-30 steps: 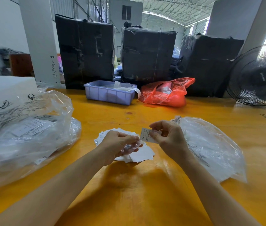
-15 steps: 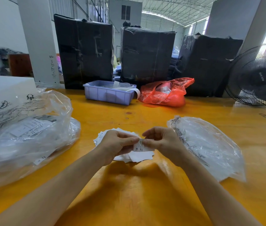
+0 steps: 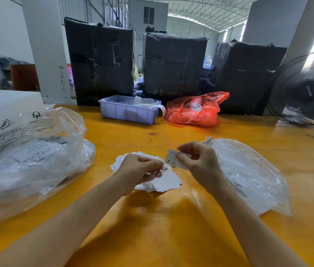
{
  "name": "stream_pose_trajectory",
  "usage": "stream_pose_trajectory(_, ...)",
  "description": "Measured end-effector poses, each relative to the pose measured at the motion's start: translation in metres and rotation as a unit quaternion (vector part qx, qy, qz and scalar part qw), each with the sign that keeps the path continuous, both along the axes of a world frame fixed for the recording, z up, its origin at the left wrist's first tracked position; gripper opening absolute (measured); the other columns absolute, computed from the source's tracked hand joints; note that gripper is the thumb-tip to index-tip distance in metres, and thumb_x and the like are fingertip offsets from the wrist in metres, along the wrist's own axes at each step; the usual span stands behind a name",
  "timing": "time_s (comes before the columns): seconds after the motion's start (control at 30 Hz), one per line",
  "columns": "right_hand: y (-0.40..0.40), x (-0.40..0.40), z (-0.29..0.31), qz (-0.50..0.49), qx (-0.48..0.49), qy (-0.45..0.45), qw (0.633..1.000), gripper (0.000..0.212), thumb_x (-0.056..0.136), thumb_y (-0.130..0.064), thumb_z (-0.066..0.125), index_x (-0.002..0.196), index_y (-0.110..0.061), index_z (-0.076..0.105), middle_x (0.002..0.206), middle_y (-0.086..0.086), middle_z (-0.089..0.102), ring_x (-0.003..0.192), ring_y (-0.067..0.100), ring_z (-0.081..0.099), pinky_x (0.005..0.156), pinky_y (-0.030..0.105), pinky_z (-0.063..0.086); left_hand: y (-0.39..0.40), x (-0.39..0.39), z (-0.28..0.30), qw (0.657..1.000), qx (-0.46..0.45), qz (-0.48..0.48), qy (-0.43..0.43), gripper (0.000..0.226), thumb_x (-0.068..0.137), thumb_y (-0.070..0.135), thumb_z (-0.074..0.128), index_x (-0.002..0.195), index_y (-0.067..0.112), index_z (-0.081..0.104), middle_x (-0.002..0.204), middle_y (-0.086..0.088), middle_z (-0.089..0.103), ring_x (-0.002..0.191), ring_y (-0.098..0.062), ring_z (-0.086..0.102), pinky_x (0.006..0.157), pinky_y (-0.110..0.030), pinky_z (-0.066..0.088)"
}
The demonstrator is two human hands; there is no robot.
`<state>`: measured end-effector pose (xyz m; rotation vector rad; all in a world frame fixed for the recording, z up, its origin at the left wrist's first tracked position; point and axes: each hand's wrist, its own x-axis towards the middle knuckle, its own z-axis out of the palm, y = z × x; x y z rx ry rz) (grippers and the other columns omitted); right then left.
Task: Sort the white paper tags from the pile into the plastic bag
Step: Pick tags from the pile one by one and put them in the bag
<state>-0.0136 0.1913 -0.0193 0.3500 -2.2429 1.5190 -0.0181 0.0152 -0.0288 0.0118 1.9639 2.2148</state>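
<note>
A white tag (image 3: 171, 159) marked XL, half a second ago held between both hands over the pile (image 3: 164, 182), now sits pinched in the right hand (image 3: 198, 162) alone, lifted toward 2 o'clock. The left hand (image 3: 139, 170), fingers curled, grips a small clear plastic piece above the pile at the tabletop's (image 3: 152, 228) centre. The bag (image 3: 248, 176) lies flat at 3 o'clock, just beyond the right hand. The separation suggests one tag is freed and ready to go in; many remain. A tray (image 3: 127, 112) stands at 12 o'clock.
</note>
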Motion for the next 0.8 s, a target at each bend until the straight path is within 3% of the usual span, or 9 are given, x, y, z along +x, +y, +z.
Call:
stream_pose_trajectory(0.13, 0.0004, 0.0002, -0.0012, -0.011, 0.036, 0.022, 0.999, 0.014, 0.082, -0.002, 0.068, 0.088, -0.015, 0.066, 0.083, -0.007, 0.064, 0.081, 0.012, 0.066, 0.069, 0.022, 0.057, 0.0017, 0.0011, 0.0016, 1.000, 0.009, -0.004, -0.009, 0.006, 0.079, 0.003, 0.072, 0.081, -0.003, 0.072, 0.069, -0.012, 0.071, 0.055, -0.015, 0.067, 0.046, -0.017, 0.050)
stream_pose_trajectory(0.3, 0.0007, -0.0007, -0.0034, -0.007, 0.067, 0.032, 0.997, 0.018, 0.081, -0.005, 0.070, 0.085, -0.022, 0.066, 0.081, -0.009, 0.065, 0.077, 0.011, 0.066, 0.065, 0.024, 0.057, 0.0013, 0.0000, 0.0016, 1.000, 0.015, -0.004, -0.022, 0.006, 0.080, 0.005, 0.071, 0.079, 0.000, 0.073, 0.083, -0.019, 0.072, 0.061, -0.020, 0.068, 0.048, -0.019, 0.053)
stream_pose_trajectory(0.43, 0.0003, 0.0000, -0.0046, 0.023, 0.086, 0.014, 0.996, 0.024, 0.081, -0.007, 0.071, 0.080, -0.030, 0.064, 0.078, -0.003, 0.068, 0.071, 0.015, 0.066, 0.062, 0.032, 0.057, 0.0014, 0.0002, 0.0018, 1.000, 0.014, -0.005, -0.023, 0.006, 0.080, 0.008, 0.071, 0.077, 0.003, 0.073, 0.070, -0.012, 0.072, 0.057, -0.017, 0.069, 0.046, -0.018, 0.052)
stream_pose_trajectory(0.8, -0.0028, 0.0009, -0.0051, 0.097, 0.036, -0.075, 0.992, 0.015, 0.080, -0.003, 0.071, 0.086, -0.017, 0.067, 0.080, 0.004, 0.068, 0.075, 0.014, 0.064, 0.070, 0.032, 0.054, 0.0027, 0.0025, -0.0007, 1.000, -0.025, -0.004, 0.010, 0.001, 0.076, 0.007, 0.074, 0.076, 0.008, 0.074, 0.070, -0.008, 0.072, 0.059, -0.009, 0.066, 0.051, -0.016, 0.051)
